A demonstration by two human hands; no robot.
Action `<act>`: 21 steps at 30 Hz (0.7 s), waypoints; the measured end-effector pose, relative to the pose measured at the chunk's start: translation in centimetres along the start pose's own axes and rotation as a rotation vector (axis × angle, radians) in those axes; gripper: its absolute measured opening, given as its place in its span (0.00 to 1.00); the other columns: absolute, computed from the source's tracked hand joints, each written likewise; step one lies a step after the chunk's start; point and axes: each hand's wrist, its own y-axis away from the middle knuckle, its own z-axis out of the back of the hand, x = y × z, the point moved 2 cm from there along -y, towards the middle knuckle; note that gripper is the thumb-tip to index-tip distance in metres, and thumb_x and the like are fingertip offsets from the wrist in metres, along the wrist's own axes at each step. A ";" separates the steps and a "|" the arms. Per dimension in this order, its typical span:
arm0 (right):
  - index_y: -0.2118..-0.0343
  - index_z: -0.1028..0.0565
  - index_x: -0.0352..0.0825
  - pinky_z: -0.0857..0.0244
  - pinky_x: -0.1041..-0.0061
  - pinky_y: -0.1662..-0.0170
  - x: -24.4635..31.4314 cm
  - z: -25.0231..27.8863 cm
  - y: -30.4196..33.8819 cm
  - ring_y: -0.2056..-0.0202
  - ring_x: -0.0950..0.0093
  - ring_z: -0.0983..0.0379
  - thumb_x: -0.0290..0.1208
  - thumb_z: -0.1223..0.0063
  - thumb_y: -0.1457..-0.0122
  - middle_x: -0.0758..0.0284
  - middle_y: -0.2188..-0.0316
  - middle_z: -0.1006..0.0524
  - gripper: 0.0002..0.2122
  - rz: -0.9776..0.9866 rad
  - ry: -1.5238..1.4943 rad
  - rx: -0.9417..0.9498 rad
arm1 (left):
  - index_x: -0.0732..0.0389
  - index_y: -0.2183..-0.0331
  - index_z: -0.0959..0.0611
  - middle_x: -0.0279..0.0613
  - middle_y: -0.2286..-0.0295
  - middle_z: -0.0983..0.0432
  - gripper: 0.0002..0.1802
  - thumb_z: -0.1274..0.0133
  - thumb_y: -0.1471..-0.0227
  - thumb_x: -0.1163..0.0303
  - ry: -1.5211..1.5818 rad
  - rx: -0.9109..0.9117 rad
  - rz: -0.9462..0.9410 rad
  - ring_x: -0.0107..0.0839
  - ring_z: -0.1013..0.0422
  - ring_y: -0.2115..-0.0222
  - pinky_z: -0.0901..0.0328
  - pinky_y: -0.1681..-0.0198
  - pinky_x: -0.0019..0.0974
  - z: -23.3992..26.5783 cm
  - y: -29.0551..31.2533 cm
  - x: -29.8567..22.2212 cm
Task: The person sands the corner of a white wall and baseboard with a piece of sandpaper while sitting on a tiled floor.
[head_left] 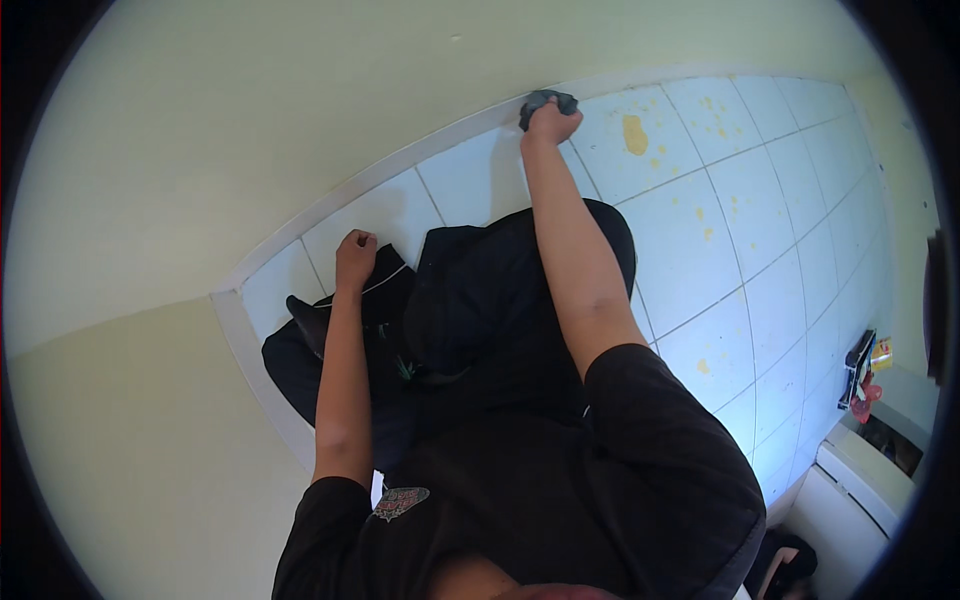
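Note:
My right hand (556, 122) grips a crumpled dark grey cloth (541, 100). It presses the cloth where the white floor tiles (690, 265) meet the low skirting (440, 140) of the wall. On the tiles just right of that hand lies a yellow-orange stain (635, 135), with smaller spots scattered around it. My left hand (355, 258) is loosely curled above the tiles beside my dark trouser leg (480, 290). Nothing shows between its fingers.
A pale yellow-green wall (300, 110) runs along the far side and bends round a corner at the left. Yellow spots (703, 228) dot the tiles to the right. At the far right are a red plastic bag (866, 397) and a white box-like unit (835, 520).

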 end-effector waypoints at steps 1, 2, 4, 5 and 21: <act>0.57 0.36 0.29 0.34 0.64 0.55 0.2 0.2 -0.3 0.59 0.61 0.27 0.23 0.48 0.43 0.54 0.59 0.27 0.13 -0.049 -0.053 -0.018 | 0.66 0.69 0.19 0.52 0.71 0.21 0.14 0.47 0.49 0.63 0.010 0.003 -0.020 0.44 0.24 0.68 0.32 0.61 0.40 -0.3 0.0 -0.5; 0.57 0.36 0.29 0.34 0.64 0.55 -0.6 0.3 -0.3 0.59 0.61 0.27 0.23 0.48 0.43 0.54 0.59 0.27 0.13 -0.047 -0.052 -0.014 | 0.66 0.69 0.19 0.52 0.71 0.21 0.14 0.47 0.49 0.63 0.020 0.006 -0.040 0.44 0.24 0.68 0.32 0.61 0.41 -0.5 -0.1 -1.0; 0.56 0.35 0.30 0.33 0.66 0.55 -1.5 0.5 0.2 0.59 0.62 0.27 0.24 0.47 0.42 0.57 0.59 0.27 0.13 0.164 0.272 0.009 | 0.66 0.69 0.19 0.52 0.71 0.21 0.14 0.47 0.49 0.63 0.039 0.015 -0.052 0.45 0.24 0.68 0.32 0.61 0.41 -0.6 -0.6 -1.8; 0.54 0.35 0.29 0.35 0.67 0.52 -2.0 0.7 1.3 0.56 0.63 0.28 0.24 0.47 0.43 0.56 0.57 0.27 0.15 0.182 0.333 0.069 | 0.66 0.69 0.19 0.52 0.71 0.21 0.14 0.47 0.49 0.63 0.053 0.031 -0.062 0.45 0.24 0.68 0.32 0.61 0.41 -1.0 -0.8 -1.9; 0.57 0.32 0.26 0.37 0.62 0.48 -6.7 -0.2 7.4 0.53 0.55 0.29 0.30 0.40 0.48 0.50 0.56 0.26 0.19 0.049 0.675 0.316 | 0.66 0.69 0.19 0.51 0.72 0.21 0.13 0.47 0.49 0.64 0.003 0.038 -0.071 0.44 0.24 0.68 0.32 0.62 0.40 -0.8 -0.6 -2.5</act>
